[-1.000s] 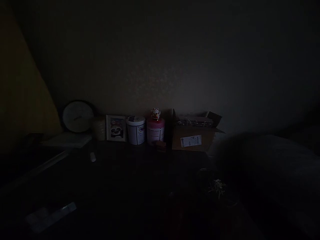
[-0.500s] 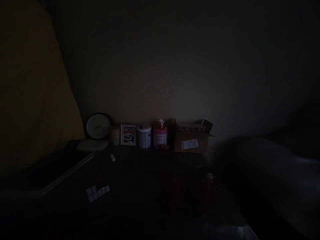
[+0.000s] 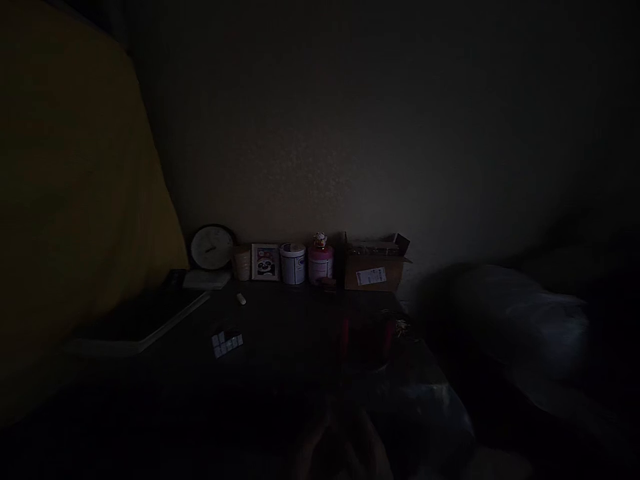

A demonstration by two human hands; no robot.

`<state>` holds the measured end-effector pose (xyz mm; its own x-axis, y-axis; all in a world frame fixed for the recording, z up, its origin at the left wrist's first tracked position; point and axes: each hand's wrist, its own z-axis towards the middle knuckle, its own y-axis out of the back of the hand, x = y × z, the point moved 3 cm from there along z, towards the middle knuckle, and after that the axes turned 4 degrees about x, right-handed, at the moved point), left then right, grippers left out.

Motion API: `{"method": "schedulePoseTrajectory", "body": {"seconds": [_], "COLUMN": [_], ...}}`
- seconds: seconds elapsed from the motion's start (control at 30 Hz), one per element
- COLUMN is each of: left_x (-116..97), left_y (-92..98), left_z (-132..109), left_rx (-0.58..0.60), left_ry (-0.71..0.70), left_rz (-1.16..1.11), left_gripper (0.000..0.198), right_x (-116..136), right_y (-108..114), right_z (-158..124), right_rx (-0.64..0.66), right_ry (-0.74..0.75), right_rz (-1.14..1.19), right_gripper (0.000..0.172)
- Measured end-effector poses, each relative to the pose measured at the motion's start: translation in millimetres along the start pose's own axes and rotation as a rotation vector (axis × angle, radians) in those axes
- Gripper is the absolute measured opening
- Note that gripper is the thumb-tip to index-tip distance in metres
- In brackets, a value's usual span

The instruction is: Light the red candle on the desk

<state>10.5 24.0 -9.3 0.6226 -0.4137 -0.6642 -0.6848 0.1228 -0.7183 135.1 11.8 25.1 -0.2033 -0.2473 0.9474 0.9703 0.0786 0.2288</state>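
Observation:
Very dim light leaves much of the scene unreadable. At the bottom centre a blurred hand shape point(image 3: 345, 447) reaches in over the near side of the dark table point(image 3: 295, 333). I cannot tell whether it is one hand or both, and its fingers are lost in shadow. A fainter brownish patch point(image 3: 500, 461) at the bottom edge, further right, is too dark to make out. Beyond the hand shape lies a dark object with red edges point(image 3: 367, 343). A blister-like strip of pale squares point(image 3: 227, 344) rests to the left, and a small white piece point(image 3: 241, 299) lies behind it.
Along the wall stand a round clock point(image 3: 212, 248), a ribbed cup point(image 3: 242, 264), a panda picture frame point(image 3: 265, 263), a white tub point(image 3: 293, 265), a pink-lidded jar point(image 3: 321, 268) and an open cardboard box point(image 3: 373, 274). Yellow cloth point(image 3: 90, 200) hangs left; a pale bag point(image 3: 520, 320) sits right.
The view has shifted, so the tabletop things appear higher and the clock and strip further right. A dim hand shape has come into view at the bottom centre.

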Motion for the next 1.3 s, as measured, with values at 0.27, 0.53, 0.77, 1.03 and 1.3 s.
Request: {"method": "schedulePoseTrajectory", "body": {"seconds": [0.27,0.53,0.77,1.03,1.3], "left_x": [2,23,24,30,21], "left_y": [17.0,23.8,27.6,38.0,25.9], "left_z": [11,21,15,17,11], "left_rx": [0.021,0.128,0.127,0.018,0.037], "left_ry": [-0.006,0.130,0.185,0.145,0.122], "left_rz": [-0.122,-0.173,-0.135,-0.024,0.009], "left_gripper": [0.027,0.028,0.032,0.040,0.021], "right_x": [-22,-59,-65,-55,-50], "right_y": [15,28,23,29,34], "right_z": [18,25,27,26,21], "right_rx": [0.161,0.021,0.058,0.043,0.112], "right_ry": [-0.102,-0.206,-0.250,-0.195,0.020], "right_rz": [0.223,0.272,0.221,0.109,-0.401], "right_gripper": [0.038,0.037,0.043,0.042,0.029]}}
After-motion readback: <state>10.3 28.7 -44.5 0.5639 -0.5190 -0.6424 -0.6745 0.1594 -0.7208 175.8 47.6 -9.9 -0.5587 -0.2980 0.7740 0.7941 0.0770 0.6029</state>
